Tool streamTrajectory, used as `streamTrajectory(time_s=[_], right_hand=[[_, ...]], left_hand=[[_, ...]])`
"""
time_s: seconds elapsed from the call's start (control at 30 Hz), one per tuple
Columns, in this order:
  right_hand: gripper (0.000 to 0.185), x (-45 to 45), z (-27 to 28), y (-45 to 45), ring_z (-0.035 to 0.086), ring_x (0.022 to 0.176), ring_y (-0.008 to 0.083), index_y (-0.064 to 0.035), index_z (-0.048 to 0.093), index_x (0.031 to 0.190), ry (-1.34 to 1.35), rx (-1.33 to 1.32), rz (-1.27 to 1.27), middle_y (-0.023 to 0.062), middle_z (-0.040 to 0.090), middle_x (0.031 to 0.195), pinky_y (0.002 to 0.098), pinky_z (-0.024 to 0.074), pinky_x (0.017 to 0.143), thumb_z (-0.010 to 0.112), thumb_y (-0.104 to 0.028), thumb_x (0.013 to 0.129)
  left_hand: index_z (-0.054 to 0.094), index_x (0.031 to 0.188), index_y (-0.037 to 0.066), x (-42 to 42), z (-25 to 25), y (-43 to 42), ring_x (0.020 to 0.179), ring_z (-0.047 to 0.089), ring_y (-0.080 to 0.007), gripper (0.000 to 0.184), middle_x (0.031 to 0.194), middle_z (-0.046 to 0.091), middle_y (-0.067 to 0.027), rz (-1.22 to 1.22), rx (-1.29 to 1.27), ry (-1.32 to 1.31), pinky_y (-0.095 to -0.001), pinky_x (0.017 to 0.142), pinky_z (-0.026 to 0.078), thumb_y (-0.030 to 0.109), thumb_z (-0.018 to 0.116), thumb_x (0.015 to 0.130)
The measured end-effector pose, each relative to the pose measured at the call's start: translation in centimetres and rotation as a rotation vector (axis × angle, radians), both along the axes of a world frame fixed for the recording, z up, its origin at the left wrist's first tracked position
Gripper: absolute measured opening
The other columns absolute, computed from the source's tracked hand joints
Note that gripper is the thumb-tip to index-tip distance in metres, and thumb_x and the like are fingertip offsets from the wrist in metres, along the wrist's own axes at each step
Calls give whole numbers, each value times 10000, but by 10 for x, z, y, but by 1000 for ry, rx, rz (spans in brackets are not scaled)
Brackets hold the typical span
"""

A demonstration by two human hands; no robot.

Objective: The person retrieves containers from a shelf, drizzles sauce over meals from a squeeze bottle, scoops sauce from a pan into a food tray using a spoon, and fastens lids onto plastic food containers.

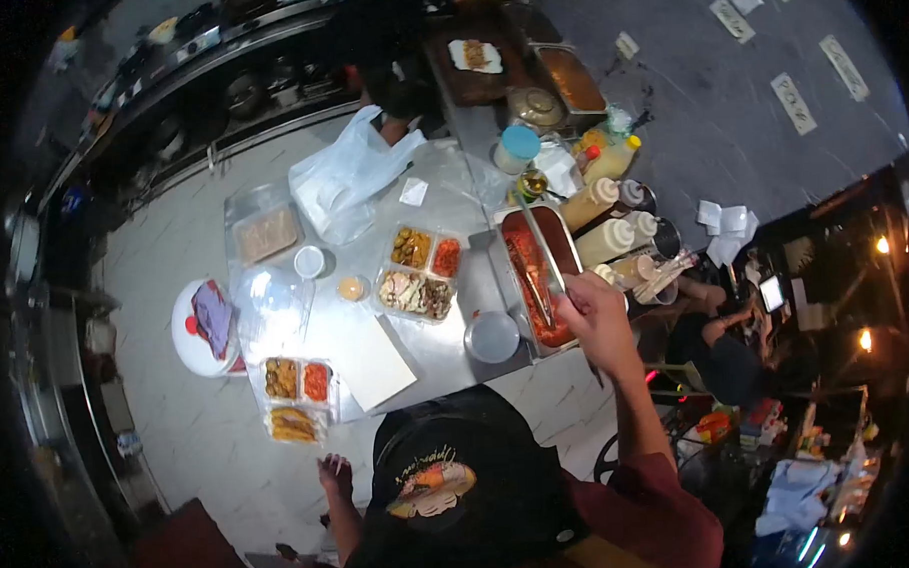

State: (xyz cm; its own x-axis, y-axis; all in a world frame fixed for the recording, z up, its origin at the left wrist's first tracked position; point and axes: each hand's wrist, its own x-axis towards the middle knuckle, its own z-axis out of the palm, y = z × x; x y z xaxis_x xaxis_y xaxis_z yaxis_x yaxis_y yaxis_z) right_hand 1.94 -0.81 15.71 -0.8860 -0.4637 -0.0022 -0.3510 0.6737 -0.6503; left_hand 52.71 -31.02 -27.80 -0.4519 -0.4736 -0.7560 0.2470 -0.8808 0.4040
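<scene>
My right hand is closed around metal tongs over a rectangular pan of chunky red food. The tongs' tips lie in or just above the food; I cannot tell which. My left hand hangs low beside the table's near edge, its fingers loosely extended and holding nothing. Closest to it is a clear takeout container with browned pieces, red food and a folded yellow item. Farther in, a second sectioned container holds browned pieces, red food and a white-topped mix.
On the steel table are a white board, a plastic bag, a tray, small cups and a round clear lid. Squeeze bottles crowd the pan's right side. A person in dark clothes stands across the table.
</scene>
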Motion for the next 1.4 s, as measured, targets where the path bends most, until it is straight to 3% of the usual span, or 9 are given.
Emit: streamTrajectory(time_s=[0.07,0.13,0.27,0.43,0.73,0.9,1.13,1.33,1.4], right_hand=[[204,0,-36,-1,634,758,337,41,674,1025,213,74,1,192,592,872,429,505,656,671,12,823],[107,-5,-90,-3,628,804,382,15,638,922,365,57,-59,202,583,875,459,496,723,656,-5,818],[379,-17,-161,-6,630,913,423,13,612,1167,368,273,-65,207,590,1048,497,521,813,696,-46,802],[551,-36,-206,1,636,1040,462,2,497,1428,216,236,-4,322,549,1280,487,546,839,673,-147,928],[605,-49,-215,10,643,984,412,31,476,1443,185,144,69,242,597,1134,472,526,832,703,-172,921],[301,-23,-139,-10,633,775,336,26,671,1138,-92,-24,33,159,658,952,399,505,719,718,-161,907],[176,38,-180,-60,652,730,344,39,673,837,-90,48,485,224,643,798,385,504,671,668,-113,923],[261,111,-201,-189,709,768,196,-7,635,1219,-598,-341,417,128,697,860,324,562,600,610,-99,975],[262,115,-248,-258,709,656,221,30,613,1218,-402,-356,491,165,701,884,342,579,549,558,-76,985]], left_hand=[[558,1257,58,-10,14,33,871,613,-249,537,1005,637,-97,-149,111,-535,-372,736,503,538,525,1018],[594,1206,54,-11,25,62,805,632,-231,504,999,672,-103,-403,-58,-570,-358,669,509,513,579,996],[651,1135,52,-8,39,95,798,654,-196,382,964,698,-83,-855,-382,-713,-330,657,508,401,608,985],[661,1118,30,-14,71,135,778,675,-180,334,928,694,-84,-558,-406,-650,-305,649,514,333,634,980],[702,1127,-22,2,72,181,803,671,-170,360,891,698,-63,-584,-582,-811,-305,700,529,306,636,993],[683,1154,29,-4,91,162,862,682,-166,321,953,705,-62,-259,-306,-767,-313,723,546,304,624,999],[564,1316,62,-50,120,27,978,687,-228,360,1158,655,-97,198,-414,-610,-373,861,566,260,613,1019],[578,1307,-15,-67,124,-58,986,670,-193,407,1086,672,-101,238,-606,-518,-334,875,556,274,611,1023],[571,1305,-23,-61,109,-80,1012,667,-197,397,1133,664,-89,189,-569,-486,-355,891,560,268,594,1035]])
